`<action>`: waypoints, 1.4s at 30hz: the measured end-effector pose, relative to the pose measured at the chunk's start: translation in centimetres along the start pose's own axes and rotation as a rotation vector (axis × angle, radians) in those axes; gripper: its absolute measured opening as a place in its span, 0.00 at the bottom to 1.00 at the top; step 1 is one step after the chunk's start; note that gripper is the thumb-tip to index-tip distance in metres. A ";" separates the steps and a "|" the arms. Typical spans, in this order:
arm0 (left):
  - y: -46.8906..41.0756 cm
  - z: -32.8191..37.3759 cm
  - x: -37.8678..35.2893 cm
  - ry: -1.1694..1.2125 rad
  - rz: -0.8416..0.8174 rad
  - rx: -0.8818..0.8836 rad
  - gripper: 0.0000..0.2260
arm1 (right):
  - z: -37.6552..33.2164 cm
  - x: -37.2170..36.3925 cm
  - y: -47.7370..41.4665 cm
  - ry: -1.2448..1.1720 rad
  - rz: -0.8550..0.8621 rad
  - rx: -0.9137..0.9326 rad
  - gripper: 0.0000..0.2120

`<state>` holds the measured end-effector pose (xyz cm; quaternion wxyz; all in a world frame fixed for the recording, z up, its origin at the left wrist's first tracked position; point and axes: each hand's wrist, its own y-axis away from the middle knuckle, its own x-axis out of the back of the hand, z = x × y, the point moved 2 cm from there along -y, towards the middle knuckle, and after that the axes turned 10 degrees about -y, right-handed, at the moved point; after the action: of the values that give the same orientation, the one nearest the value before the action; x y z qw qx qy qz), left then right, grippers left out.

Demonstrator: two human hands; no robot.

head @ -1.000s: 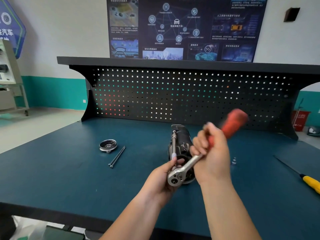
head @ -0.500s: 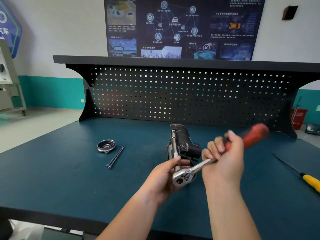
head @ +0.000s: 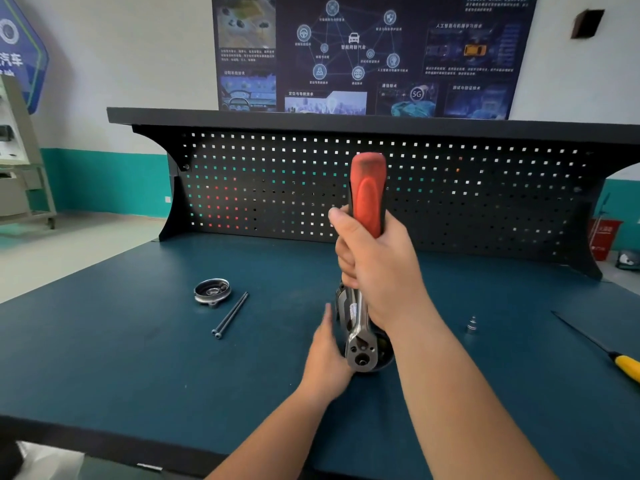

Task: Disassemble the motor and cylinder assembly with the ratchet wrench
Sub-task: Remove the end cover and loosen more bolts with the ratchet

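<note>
— Where is the work sitting?

— The motor and cylinder assembly [head: 341, 308] lies on the table [head: 104, 358] in front of me, its long axis running away toward the pegboard. Most of it is hidden behind my right hand [head: 381, 271] and the ratchet wrench [head: 369, 197].

— And the grip?

— The right grip is wrapped firmly round the lower part of the red handle. The wrench head sits at the near end face of the assembly, below that hand. The handle stands up and away, almost over the assembly's own line.

— The left side?

— My left hand [head: 327, 355] is against the assembly's left flank, just beside the wrench head, so it is the nearer hand to the joint. It's blurred, and I can't tell whether that grip closes round the body or only presses flat.

— So the next stroke?

— I judge it must swing sideways, across that axis, with the left hand bracing. An end cap [head: 212, 291] and two long bolts [head: 230, 315] lie well off to the left.
</note>
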<state>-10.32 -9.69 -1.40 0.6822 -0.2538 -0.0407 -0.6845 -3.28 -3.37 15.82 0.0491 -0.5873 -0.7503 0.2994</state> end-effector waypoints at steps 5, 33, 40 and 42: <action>-0.7 -1.1 -0.6 -0.107 -0.043 -0.058 0.10 | 0.2 0.3 -0.6 -0.044 -0.057 -0.008 0.08; -10.0 -1.7 -5.4 -0.116 0.039 -0.015 0.15 | 2.6 9.6 -7.4 -0.232 0.229 0.115 0.09; -8.3 0.1 0.4 0.229 0.313 0.054 0.11 | 2.4 10.7 -7.0 -0.339 0.276 0.134 0.10; -7.0 1.7 -0.4 0.388 0.061 0.204 0.19 | 2.8 10.7 -6.8 -0.345 0.259 0.148 0.10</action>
<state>-16.49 -8.20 1.98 0.7197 -0.0481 0.0302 -0.6919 -13.49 4.39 14.01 -0.0756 -0.6138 -0.6417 0.4535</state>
